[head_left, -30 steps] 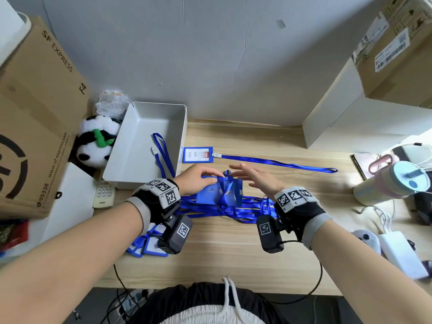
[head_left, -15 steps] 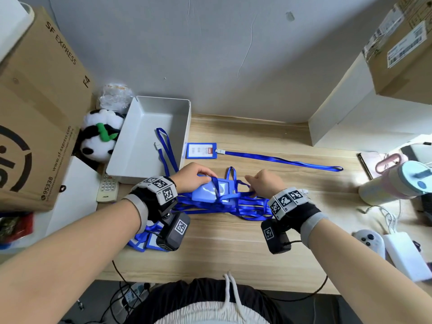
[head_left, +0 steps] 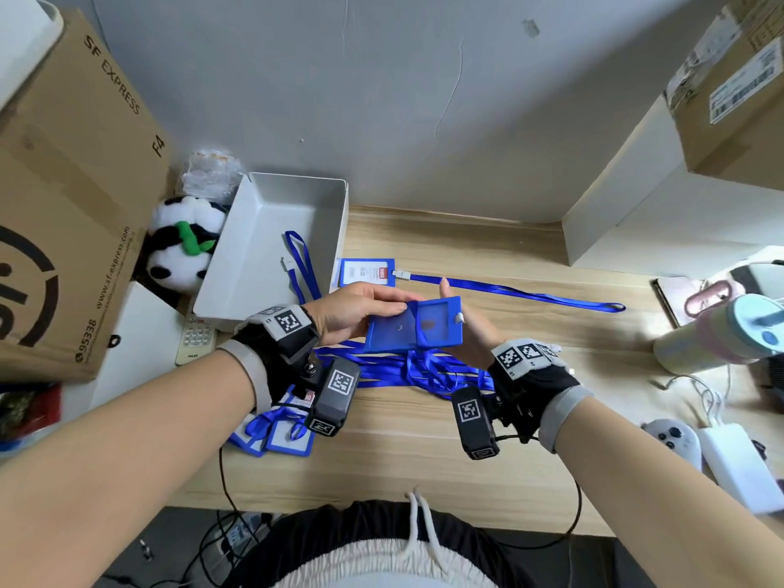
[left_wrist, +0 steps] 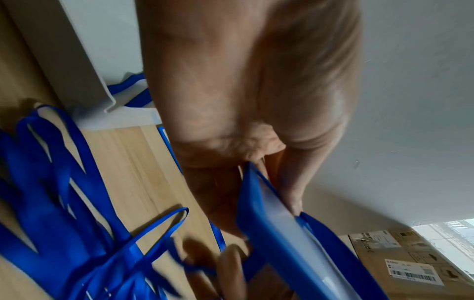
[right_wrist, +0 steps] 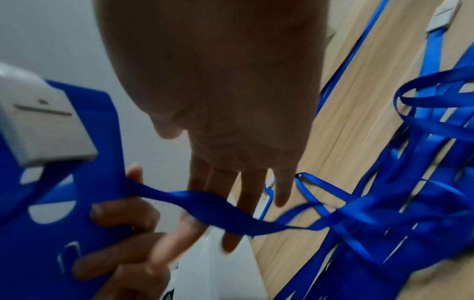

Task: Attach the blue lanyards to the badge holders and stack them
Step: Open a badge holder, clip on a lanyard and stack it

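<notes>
Holding the badge holder [head_left: 413, 323] up off the surface [head_left: 415, 451] between both hands is the right start, since the clip needs room on both sides of the slot. The left hand [head_left: 354, 311] pinches the holder's left end, thumb on top and fingers beneath. The right hand [head_left: 466, 328] lies behind the right end with its fingers nearly straight, backing the holder rather than gripping it. A white clip [head_left: 459, 319] sits at that end of the holder; the right wrist view shows it up against the slot, with a lanyard strap [right_wrist: 231, 211] trailing from under the holder down to the tangle of blue lanyards [head_left: 407, 371] lying just below the hands.

To do this step well, I would keep the left pinch firm and near the edge so the holder does not bend, then bring right thumb and forefinger onto the clip and press until it is fully seated; whether it is already latched cannot be told. Draw the strap free slowly, because it runs into the heap and may drag other loops along. One finished badge [head_left: 367, 271] lies flat behind, beside the grey tray [head_left: 271, 197]; more holders [head_left: 280, 439] wait under the left wrist.
</notes>
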